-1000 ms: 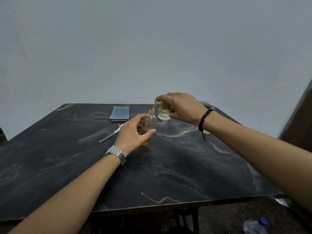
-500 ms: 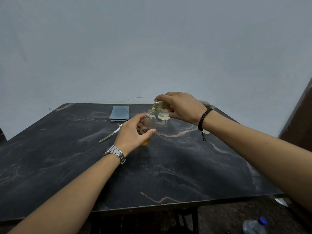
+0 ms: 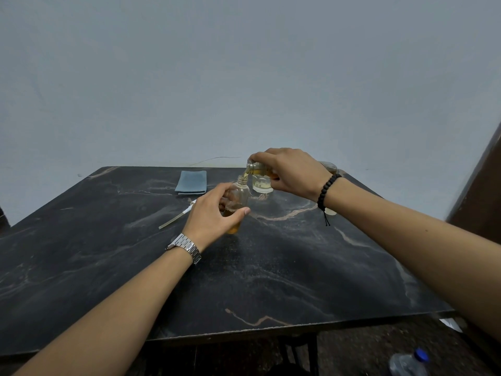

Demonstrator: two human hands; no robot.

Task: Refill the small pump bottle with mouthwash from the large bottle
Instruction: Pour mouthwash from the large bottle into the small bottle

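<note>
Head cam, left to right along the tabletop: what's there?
Thin white pump tube → folded blue-grey cloth → left hand gripping small clear bottle → small clear glass → right hand tilting amber-filled large bottle.

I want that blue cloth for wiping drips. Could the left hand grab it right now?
Probably not right away. The left hand is wrapped around the small bottle, steadying it while the right hand pours. The blue cloth lies just beyond with nothing in between, so letting go first would likely free it.
</note>
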